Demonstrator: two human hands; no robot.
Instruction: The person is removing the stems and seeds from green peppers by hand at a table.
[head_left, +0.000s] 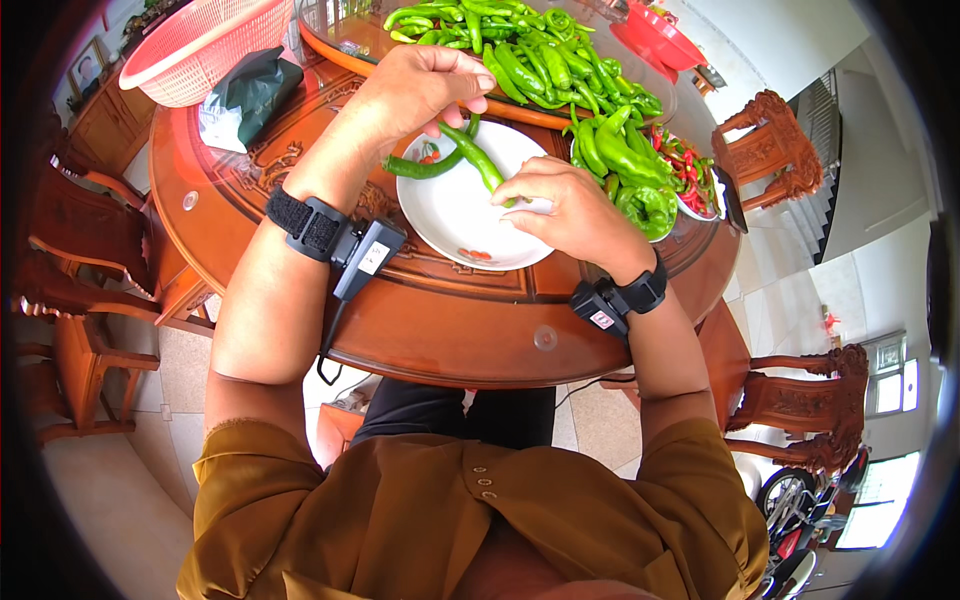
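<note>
A white plate (465, 225) with a printed floral pattern lies before me on the round carved wooden table. My right hand (566, 206) grips the lower end of a green chili pepper (474, 157) over the plate. My left hand (427, 86) is at the pepper's upper end, thumb and fingertips close together; whether it pinches the pepper is hard to tell. A second, curved green pepper (427, 169) rests across the plate's far left rim. Beyond my hands, many green peppers (555, 67) are heaped on the raised turntable.
At the back left stand a pink plastic basket (202, 56) and a dark plastic bag (259, 94). To the right are a bowl of green peppers (634, 161), a bowl of red peppers (694, 176) and a dark phone-like object (729, 196). A red basin (664, 34) is farther back.
</note>
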